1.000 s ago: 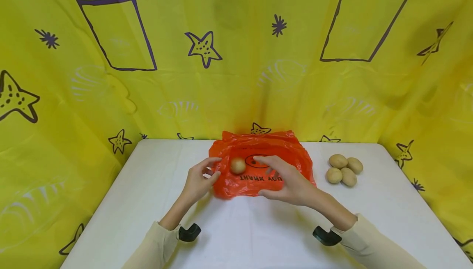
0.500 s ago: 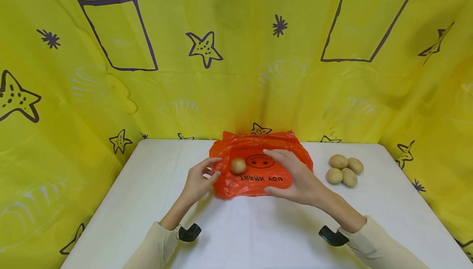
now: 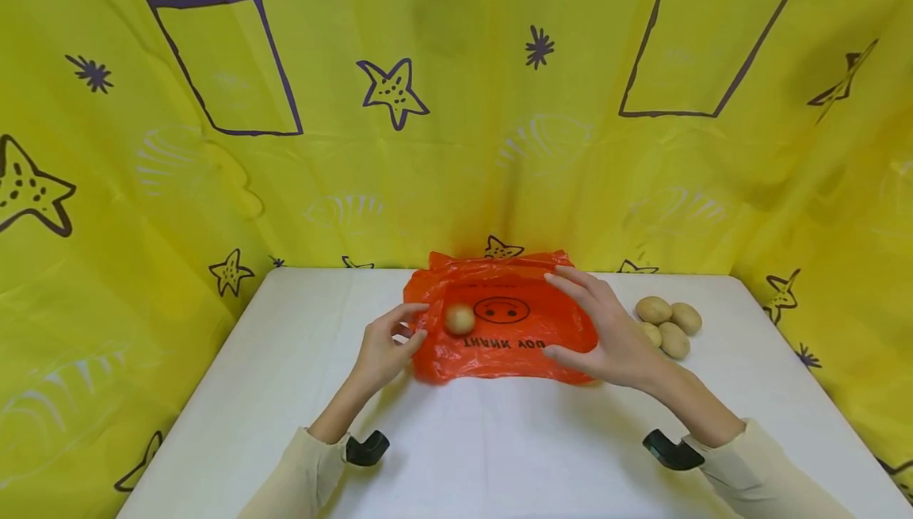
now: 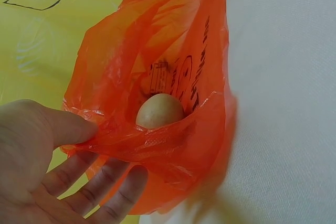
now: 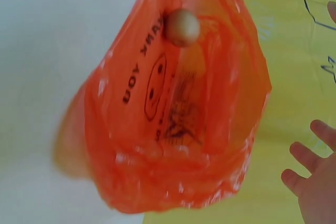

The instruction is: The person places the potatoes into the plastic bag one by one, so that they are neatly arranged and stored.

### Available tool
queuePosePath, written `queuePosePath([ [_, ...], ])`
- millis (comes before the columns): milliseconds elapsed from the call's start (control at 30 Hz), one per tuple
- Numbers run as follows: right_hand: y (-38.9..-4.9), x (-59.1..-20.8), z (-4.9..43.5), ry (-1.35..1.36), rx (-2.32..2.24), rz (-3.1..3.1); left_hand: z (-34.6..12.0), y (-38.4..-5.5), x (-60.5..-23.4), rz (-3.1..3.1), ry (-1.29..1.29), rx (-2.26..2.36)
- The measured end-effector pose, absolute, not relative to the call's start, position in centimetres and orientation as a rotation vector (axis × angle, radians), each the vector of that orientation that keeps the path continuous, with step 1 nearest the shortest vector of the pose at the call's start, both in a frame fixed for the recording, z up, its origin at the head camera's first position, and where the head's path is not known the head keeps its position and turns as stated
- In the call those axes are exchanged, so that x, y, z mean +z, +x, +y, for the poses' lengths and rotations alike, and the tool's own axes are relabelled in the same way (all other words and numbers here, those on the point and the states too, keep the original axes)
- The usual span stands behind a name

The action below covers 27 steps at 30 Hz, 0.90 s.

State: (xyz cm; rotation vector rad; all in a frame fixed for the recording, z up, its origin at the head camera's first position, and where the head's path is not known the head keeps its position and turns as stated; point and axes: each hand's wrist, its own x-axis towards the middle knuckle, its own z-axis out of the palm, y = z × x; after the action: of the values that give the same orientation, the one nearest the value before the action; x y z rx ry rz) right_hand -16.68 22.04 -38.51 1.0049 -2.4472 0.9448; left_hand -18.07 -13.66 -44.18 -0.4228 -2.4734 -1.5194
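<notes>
A red plastic bag lies with its mouth spread wide, printed with a pig face and "THANK YOU". Inside it, toward the left, rests one round, pale brown potato. My left hand pinches the bag's left edge between thumb and fingers; in the left wrist view, the thumb lies over the red film. My right hand hovers by the bag's right side, fingers spread and holding nothing. In the right wrist view its fingers show apart from the bag.
Several potatoes sit grouped on the white table at the right, one partly covered by my right hand. A yellow curtain with dark drawings encloses the back and sides. Both wrists wear black camera mounts.
My right hand has drawn back from over the bag to its right side, fingers spread, uncovering the pig print. The left hand and the potato in the bag have stayed put.
</notes>
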Motion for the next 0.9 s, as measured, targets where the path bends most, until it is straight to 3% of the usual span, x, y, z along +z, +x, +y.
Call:
queuePosePath([
  [900, -19.3, -40.8, 30.1, 0.548, 0.847, -2.679, -13.6, -18.0, -44.1, -2.468, -0.402, -1.551],
])
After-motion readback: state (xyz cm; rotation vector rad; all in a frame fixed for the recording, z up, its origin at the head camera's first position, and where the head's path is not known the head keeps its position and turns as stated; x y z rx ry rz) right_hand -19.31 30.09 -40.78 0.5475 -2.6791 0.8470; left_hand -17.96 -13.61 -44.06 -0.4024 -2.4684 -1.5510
